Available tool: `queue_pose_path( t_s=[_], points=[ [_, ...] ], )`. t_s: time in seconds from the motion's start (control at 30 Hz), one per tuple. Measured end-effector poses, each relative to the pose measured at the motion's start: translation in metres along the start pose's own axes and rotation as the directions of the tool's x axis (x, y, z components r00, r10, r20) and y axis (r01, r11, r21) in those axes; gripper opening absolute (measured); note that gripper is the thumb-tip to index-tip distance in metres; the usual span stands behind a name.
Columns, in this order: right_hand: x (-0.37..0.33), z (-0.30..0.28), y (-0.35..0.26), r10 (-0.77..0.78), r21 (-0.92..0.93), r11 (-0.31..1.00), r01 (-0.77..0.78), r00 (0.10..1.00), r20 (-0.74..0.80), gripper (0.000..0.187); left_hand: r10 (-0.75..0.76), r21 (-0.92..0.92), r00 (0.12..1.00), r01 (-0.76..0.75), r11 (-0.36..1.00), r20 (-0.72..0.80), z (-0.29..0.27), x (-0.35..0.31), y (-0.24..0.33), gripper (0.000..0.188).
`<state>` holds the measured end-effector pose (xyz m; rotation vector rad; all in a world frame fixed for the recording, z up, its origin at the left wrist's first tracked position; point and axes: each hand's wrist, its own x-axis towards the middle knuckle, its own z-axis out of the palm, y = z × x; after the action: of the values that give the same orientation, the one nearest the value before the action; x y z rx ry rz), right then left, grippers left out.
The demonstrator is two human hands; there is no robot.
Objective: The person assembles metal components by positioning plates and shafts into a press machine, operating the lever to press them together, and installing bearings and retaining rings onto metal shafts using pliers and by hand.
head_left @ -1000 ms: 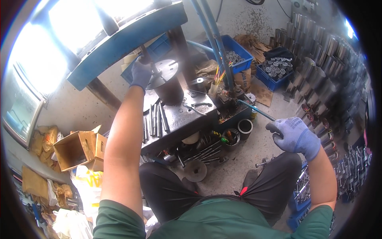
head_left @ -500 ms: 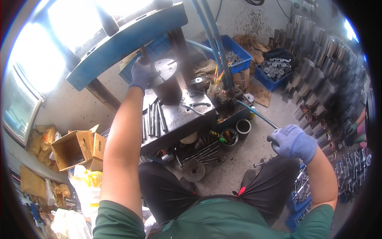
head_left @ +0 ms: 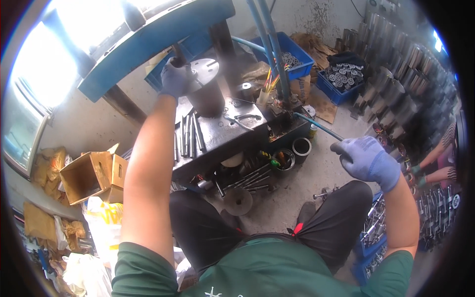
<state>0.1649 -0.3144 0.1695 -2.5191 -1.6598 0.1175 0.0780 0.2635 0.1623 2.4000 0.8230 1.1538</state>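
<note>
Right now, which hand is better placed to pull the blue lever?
Right. The right hand is closed around the end of the blue lever, while the left hand rests on the dark metal cylinder under the press.

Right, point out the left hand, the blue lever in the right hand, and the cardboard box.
left hand (head_left: pixel 174 79), head view, on the back of the glove.
blue lever (head_left: pixel 316 125), head view, mid-shaft.
right hand (head_left: pixel 367 159), head view, on the gloved knuckles.
cardboard box (head_left: pixel 94 174), head view, on its side wall.

Open brown cardboard box (head_left: pixel 91 174) at left — crumpled yellow/white bags (head_left: pixel 101 218) just below it.
</note>
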Motion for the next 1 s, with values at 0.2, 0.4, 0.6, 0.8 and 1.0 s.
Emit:
queue_pose_path(
  t_s=[0.2, 0.4, 0.6, 0.8, 1.0],
  points=[
    [-0.003, 0.000, 0.002, -0.022, 0.011, 1.000, 0.021, 0.996, 0.086, 0.030, 0.010, 0.157, 0.994, 0.006, 0.988, -0.105, 0.012, 0.000, -0.005, 0.051],
    [-0.008, 0.006, 0.004, 0.013, -0.014, 1.000, -0.011, 0.989, 0.147, 0.033, -0.107, 0.076, 0.994, 0.108, 0.991, -0.013, 0.013, -0.008, 0.023, 0.048],
    [-0.002, 0.002, 0.000, -0.015, 0.043, 0.999, 0.012, 0.996, 0.089, 0.031, -0.139, -0.065, 0.990, 0.140, 0.988, 0.018, -0.001, 0.008, -0.016, 0.051],
    [-0.008, 0.001, 0.004, 0.000, 0.041, 0.999, -0.004, 0.995, 0.102, 0.034, -0.172, -0.040, 0.984, 0.174, 0.984, 0.049, 0.001, -0.009, 0.008, 0.046],
    [0.010, -0.011, 0.001, -0.039, -0.040, 0.999, 0.037, 0.998, -0.058, 0.031, -0.100, -0.102, 0.995, 0.097, 0.990, -0.023, 0.019, 0.032, -0.082, 0.040]
  ],
)
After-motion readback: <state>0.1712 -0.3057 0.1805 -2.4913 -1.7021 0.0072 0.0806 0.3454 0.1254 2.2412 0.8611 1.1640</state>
